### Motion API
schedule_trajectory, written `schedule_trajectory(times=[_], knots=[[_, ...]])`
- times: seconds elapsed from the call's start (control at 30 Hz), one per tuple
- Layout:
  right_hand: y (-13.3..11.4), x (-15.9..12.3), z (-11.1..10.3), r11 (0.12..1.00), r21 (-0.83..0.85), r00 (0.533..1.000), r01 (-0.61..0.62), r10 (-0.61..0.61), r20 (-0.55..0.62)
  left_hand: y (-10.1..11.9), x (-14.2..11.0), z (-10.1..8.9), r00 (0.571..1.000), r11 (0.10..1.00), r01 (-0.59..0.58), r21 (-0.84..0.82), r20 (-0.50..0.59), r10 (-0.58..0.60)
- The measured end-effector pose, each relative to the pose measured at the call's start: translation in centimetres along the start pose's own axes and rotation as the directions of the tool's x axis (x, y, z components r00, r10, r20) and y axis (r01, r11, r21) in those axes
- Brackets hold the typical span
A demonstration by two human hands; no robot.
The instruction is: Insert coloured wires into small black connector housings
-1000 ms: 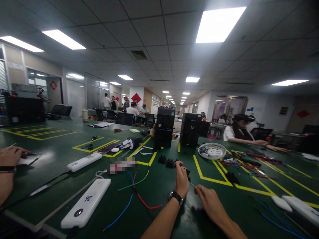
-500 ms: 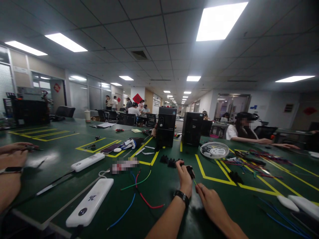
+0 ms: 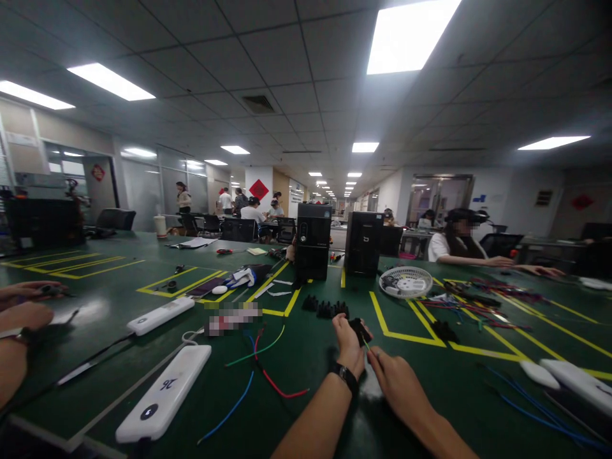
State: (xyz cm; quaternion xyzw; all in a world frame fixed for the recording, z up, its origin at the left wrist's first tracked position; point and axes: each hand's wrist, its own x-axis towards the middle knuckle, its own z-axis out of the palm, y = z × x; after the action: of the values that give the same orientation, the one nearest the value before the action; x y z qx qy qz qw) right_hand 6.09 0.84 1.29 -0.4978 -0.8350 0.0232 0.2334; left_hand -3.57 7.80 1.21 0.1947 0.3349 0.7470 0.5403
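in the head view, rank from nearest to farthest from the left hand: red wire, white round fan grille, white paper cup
1. Loose red wire, on the green table left of the left hand.
2. White round fan grille, beyond, to the right.
3. White paper cup, far left end.

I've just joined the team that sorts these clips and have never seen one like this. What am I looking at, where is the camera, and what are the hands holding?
There is no machine here: the camera sits on a person's head and looks forward and down, so the two bare arms at the bottom are that person's own. The left hand, with a wristwatch, holds a small black connector. The right hand pinches a thin green wire at it. They work over a green table with yellow tape lines. Loose coloured wires, more black connectors, a white device and two black boxes lie around. Other people's hands show at the far left.
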Motion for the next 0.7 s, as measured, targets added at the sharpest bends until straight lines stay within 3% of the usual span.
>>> schedule_trajectory(times=[0.07,0.13,0.23,0.3,0.4,0.57,0.63,0.7], knots=[[-0.1,-0.1,0.0,1.0,-0.023,1.0,0.001,-0.001,0.003,0.3,-0.2,-0.4,0.999,0.992,-0.033,0.12,0.004,0.033],[0.2,-0.2,-0.4,0.999,-0.032,1.0,0.005,-0.004,0.024,1.1,-0.7,-0.9,0.969,0.915,-0.24,0.323,0.142,0.204],[1.1,-0.2,-1.2,1.0,-0.025,0.999,-0.01,0.011,0.043,2.3,-1.5,-1.3,0.807,0.676,-0.583,0.45,0.412,0.423],[1.6,-0.1,-1.5,1.0,-0.001,0.999,-0.017,0.017,0.037,2.7,-1.7,-1.3,0.755,0.601,-0.653,0.461,0.457,0.47],[1.3,0.0,-1.4,0.999,0.032,0.999,-0.012,0.011,0.036,2.6,-1.4,-1.2,0.778,0.623,-0.627,0.468,0.426,0.463],[-0.9,-0.1,-0.2,0.999,-0.024,0.999,-0.023,0.024,0.023,0.8,-0.6,-0.9,0.931,0.837,-0.365,0.409,0.16,0.328],[-1.4,-0.2,0.3,0.997,-0.068,0.999,-0.031,0.033,0.027,0.1,-0.6,-0.8,0.952,0.873,-0.306,0.38,0.1,0.29],[-1.4,-0.4,0.5,0.997,-0.077,0.999,-0.026,0.029,0.034,-0.1,-0.5,-0.8,0.947,0.871,-0.32,0.372,0.124,0.295]])
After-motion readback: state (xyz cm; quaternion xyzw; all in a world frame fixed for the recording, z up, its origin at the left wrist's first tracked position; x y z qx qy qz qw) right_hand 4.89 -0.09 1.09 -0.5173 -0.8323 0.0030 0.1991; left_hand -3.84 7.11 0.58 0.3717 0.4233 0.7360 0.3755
